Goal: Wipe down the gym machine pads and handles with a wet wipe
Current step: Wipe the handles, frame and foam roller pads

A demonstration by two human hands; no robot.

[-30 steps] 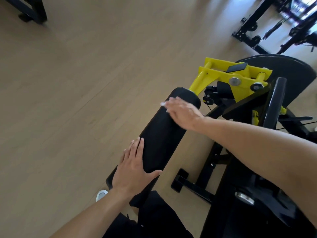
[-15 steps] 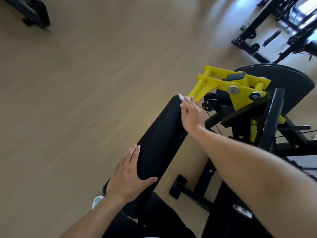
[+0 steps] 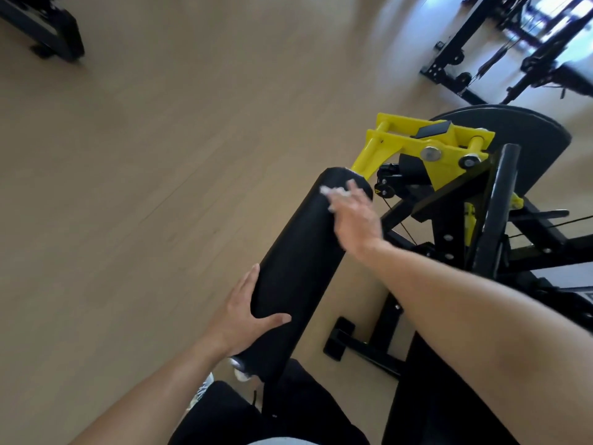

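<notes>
Steadying the machine, the left hand (image 3: 244, 319) lies flat on the near part of the black roller pad (image 3: 298, 261), fingers straight along its left side and thumb across the top, gripping nothing; I judge it keeps the pad from turning while the other hand rubs. The pad runs up and to the right from the person's dark-clothed legs to the yellow lever arm (image 3: 426, 149). At its far end the right hand (image 3: 356, 220) presses the white wet wipe (image 3: 333, 192) against the pad; the hand is blurred, so I cannot tell if the fingers pinch the wipe or only press it. To the right stands the black machine frame (image 3: 494, 213). The floor (image 3: 160, 155) is light wood, with other dark gym equipment (image 3: 513, 49) at the top right
</notes>
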